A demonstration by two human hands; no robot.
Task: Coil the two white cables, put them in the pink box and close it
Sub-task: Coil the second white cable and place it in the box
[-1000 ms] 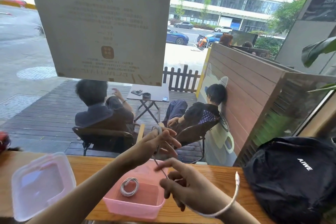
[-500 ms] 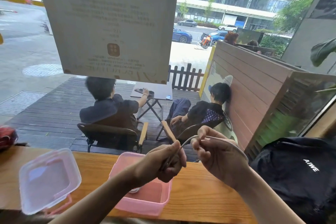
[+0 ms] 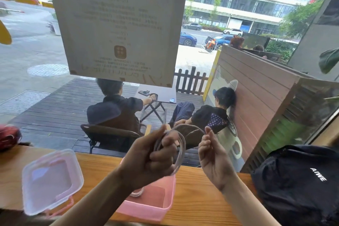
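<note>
Looking through the head view, I note each item in turn.
Surface: a wooden surface runs along a window; beyond the glass are a deck and two seated people.
On it: the pink box stands open near the front edge, its clear lid lies to the left, and a black bag sits at the right.
Left grip: my left hand is curled round several loops of the white cable, held above the box.
Right grip: my right hand pinches the cable's free strand between thumb and fingertip, just right of the loops.
Other cable: a coiled cable lies inside the box, partly hidden by my left wrist.
Change: half a second ago the cable was a single arc between my hands; now clear loops hang from the left grip, and both hands sit higher.
</note>
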